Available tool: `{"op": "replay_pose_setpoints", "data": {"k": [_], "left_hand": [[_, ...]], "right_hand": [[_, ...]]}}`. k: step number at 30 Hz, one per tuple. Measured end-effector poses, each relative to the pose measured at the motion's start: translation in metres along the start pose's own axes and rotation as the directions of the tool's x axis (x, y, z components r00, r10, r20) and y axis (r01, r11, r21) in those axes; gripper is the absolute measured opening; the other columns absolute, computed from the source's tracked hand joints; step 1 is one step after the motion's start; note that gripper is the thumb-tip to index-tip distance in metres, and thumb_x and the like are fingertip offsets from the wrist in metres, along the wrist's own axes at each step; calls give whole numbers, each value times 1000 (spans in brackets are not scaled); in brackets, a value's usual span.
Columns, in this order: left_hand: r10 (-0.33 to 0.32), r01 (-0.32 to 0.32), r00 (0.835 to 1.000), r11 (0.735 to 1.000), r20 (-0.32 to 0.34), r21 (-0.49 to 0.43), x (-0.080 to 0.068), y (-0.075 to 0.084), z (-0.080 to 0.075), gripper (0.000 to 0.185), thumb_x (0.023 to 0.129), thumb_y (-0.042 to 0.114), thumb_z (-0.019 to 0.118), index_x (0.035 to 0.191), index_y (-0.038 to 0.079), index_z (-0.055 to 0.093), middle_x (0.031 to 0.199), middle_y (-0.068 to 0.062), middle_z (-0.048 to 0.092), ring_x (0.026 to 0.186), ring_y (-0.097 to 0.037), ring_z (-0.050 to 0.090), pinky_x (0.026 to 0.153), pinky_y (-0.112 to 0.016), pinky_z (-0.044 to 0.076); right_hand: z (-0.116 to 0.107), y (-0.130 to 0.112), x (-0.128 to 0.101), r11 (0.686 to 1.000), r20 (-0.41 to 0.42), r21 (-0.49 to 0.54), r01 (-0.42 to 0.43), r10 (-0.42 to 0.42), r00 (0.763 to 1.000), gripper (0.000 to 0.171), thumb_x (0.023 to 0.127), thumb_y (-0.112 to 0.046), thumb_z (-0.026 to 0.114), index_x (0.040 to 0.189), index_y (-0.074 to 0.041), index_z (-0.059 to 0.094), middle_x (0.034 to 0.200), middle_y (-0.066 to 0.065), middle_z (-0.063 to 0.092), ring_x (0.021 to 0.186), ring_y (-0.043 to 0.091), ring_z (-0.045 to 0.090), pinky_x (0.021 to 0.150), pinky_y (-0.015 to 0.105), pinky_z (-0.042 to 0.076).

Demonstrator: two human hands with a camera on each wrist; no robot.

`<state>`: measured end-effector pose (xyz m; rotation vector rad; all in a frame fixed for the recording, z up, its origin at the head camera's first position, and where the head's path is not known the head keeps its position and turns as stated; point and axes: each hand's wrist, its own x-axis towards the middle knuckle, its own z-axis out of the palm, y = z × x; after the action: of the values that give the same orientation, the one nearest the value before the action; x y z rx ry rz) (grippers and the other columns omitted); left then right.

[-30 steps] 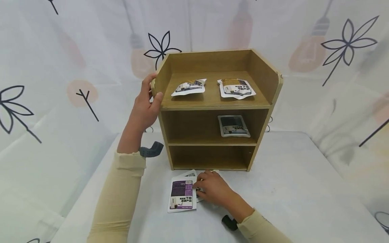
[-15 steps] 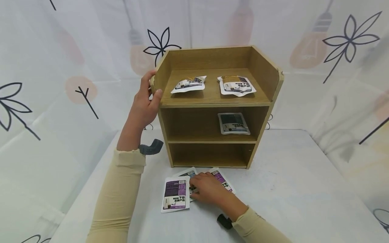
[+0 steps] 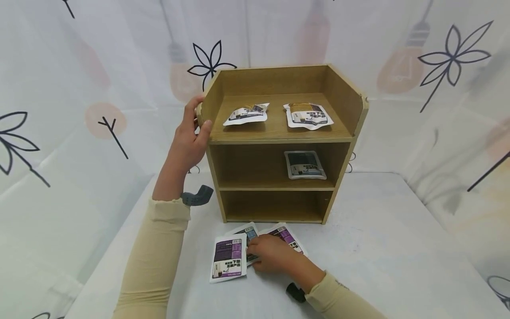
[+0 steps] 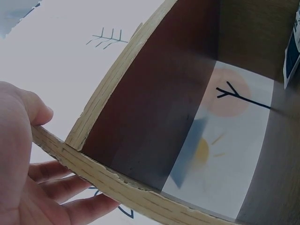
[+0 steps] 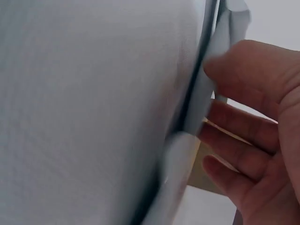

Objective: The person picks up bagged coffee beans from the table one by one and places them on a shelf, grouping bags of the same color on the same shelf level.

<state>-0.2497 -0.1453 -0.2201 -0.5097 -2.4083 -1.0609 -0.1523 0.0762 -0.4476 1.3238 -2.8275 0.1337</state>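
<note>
Your right hand [image 3: 271, 256] lies low on the table [image 3: 378, 248] at about 6 o'clock from the wooden shelf [image 3: 279, 141], fingers curled over the middle packet [image 3: 248, 232] of three fanned-out sachets. In the right wrist view your thumb and fingers [image 5: 243, 117] bracket a packet edge [image 5: 201, 103], so it looks like a pinch just forming, though you cannot tell whether the packet has left the table.

Against half a second ago, that hand has drawn slightly back toward you, and the purple packet on the right [image 3: 286, 235] shows more of its face. The purple packet on the left [image 3: 228, 259] lies flat at 9 o'clock of your fingers, just beside them. To my eye, you are separating one packet from the pile, not yet lifting it.

Your left hand [image 3: 190, 137] has not shifted: it grips the shelf's left side panel, thumb on the front edge and fingers wrapped behind, which the left wrist view confirms [image 4: 28, 154].

On the shelf, two white packets [image 3: 245, 114] [image 3: 307, 115] sit on the top level and a dark packet [image 3: 304, 165] stands on the middle level at the right. The bottom level shows nothing in it.
</note>
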Motion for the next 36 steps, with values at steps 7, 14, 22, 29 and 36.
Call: {"op": "replay_pose_setpoints", "data": {"k": [7,14,22,29,36], "left_hand": [[8,-8,1000,1000,-4,-3,0,-1,0,51,100,37,38,145,45,17,151,-9,35,135,-31,44,102,-56,44],[-2,2,1000,1000,-1,4,2,-2,1,51,100,37,38,145,46,16,151,-9,35,136,-30,44,103,-55,43],[-32,32,999,999,10,7,1,0,0,52,100,38,38,144,48,14,152,-8,34,136,-30,43,101,-55,44],[-24,24,1000,1000,9,8,1,1,0,51,100,37,37,145,47,15,152,-8,34,136,-30,43,103,-55,43],[-22,22,1000,1000,10,10,1,1,0,51,100,37,38,145,46,15,152,-7,34,136,-30,43,103,-54,43]], "right_hand": [[0,-2,-4,999,-65,-42,-7,4,998,15,79,-17,70,94,-19,71,97,-7,69,90,10,65,83,27,52],[-5,0,-8,997,-154,-77,23,-35,988,9,80,-18,69,90,-19,69,87,-8,68,79,9,65,72,26,52],[-16,0,-13,998,-180,-64,18,-30,983,15,85,-18,66,99,-20,70,96,-7,72,89,9,67,83,29,54],[-27,-1,-17,996,-215,-87,30,-49,975,18,87,-16,66,105,-18,69,102,-5,72,95,12,69,90,33,54],[-36,0,-21,997,-269,-69,33,-51,962,20,86,-13,67,106,-18,71,102,-6,73,93,11,69,86,30,55]]}}
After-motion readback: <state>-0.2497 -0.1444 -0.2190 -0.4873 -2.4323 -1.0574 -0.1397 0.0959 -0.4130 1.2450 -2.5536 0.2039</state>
